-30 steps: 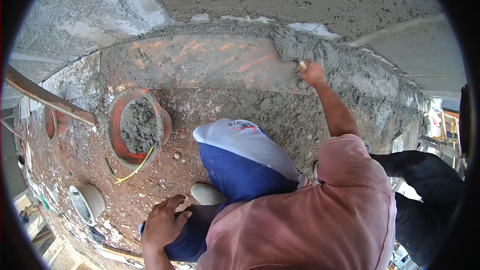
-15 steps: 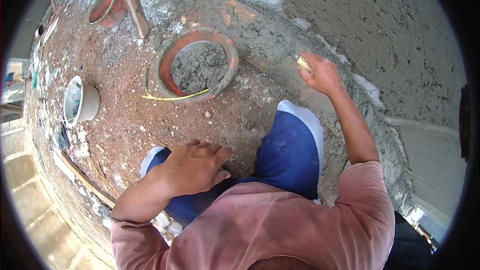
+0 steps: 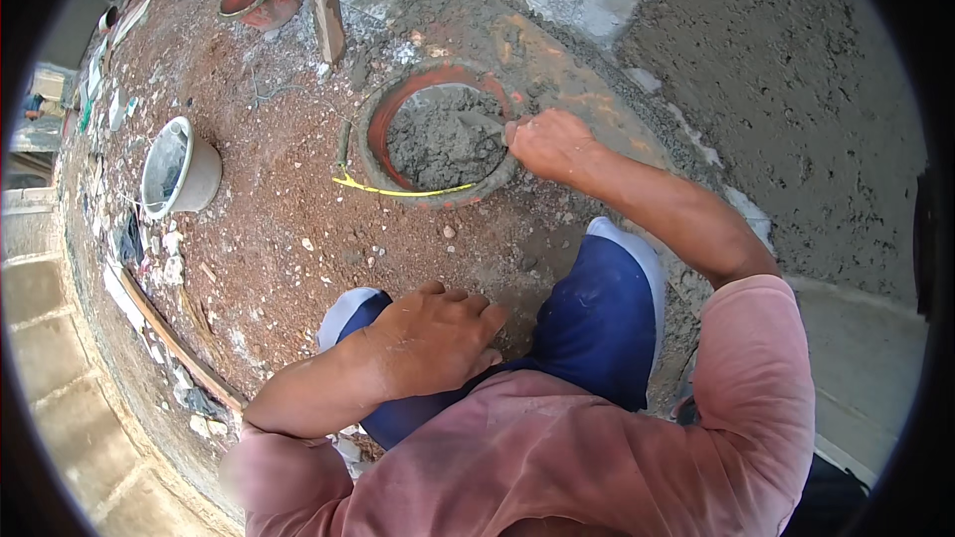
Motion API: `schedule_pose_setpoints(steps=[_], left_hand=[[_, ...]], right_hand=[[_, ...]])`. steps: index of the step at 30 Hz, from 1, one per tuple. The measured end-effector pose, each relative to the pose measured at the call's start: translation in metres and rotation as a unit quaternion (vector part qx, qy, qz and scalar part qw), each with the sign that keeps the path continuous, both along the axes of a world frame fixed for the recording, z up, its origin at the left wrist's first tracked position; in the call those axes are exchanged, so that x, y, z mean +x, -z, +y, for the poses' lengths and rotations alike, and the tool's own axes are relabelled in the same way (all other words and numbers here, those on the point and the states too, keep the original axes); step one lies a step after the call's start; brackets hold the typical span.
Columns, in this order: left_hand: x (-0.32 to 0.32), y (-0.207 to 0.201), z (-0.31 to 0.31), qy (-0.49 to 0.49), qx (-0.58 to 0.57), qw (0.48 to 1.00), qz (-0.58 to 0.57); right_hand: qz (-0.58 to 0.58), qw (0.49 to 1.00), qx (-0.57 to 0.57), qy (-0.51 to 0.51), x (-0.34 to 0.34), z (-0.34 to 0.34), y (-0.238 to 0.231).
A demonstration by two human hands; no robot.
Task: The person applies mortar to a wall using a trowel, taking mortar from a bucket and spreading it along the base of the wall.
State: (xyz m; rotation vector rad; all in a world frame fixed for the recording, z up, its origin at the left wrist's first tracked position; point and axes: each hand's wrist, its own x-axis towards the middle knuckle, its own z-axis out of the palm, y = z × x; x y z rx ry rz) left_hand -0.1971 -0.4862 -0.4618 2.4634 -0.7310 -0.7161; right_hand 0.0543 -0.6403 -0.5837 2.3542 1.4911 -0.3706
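My right hand (image 3: 550, 144) is closed round the handle of a trowel (image 3: 481, 123). The trowel's blade lies in the grey wet mortar (image 3: 433, 151) inside a round orange-red bucket (image 3: 379, 129), near its right side. Dried mortar crusts the bucket's rim, and a yellow strip (image 3: 410, 193) runs along its near edge. My left hand (image 3: 435, 334) rests over my left knee, holding nothing, its fingers loosely bent and a little apart.
A wall (image 3: 766, 89) coated with wet mortar rises on the right. A white bucket (image 3: 206, 179) stands at left, another red bucket (image 3: 271, 7) farther back beside a wooden post (image 3: 322, 5). A plank (image 3: 179, 340) and rubble lie at lower left.
My right hand has moved left with the trowel, from the mortar-covered surface by the wall to the bucket. My left hand stays on the knee. The view has shifted slightly.
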Motion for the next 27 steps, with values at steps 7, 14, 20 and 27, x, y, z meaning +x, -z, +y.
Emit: schedule_pose_setpoints(steps=[7, 14, 20, 27], left_hand=[[0.013, -0.006, -0.002, 0.013, -0.034, 0.999, 0.026], [0.034, 0.004, -0.021, 0.005, 0.000, 0.990, 0.138], [0.044, 0.014, -0.037, -0.028, 0.030, 0.985, 0.166], [0.056, 0.016, -0.062, -0.038, 0.032, 0.985, 0.168]], right_hand=[[0.086, 0.859, 0.291, 0.413, -0.029, -0.180, 0.018], [0.085, 0.425, 0.361, 0.826, -0.242, -0.373, 0.189], [-0.090, 0.358, 0.211, 0.905, -0.245, -0.468, 0.252], [-0.107, 0.436, 0.205, 0.870, -0.077, -0.443, 0.213]])
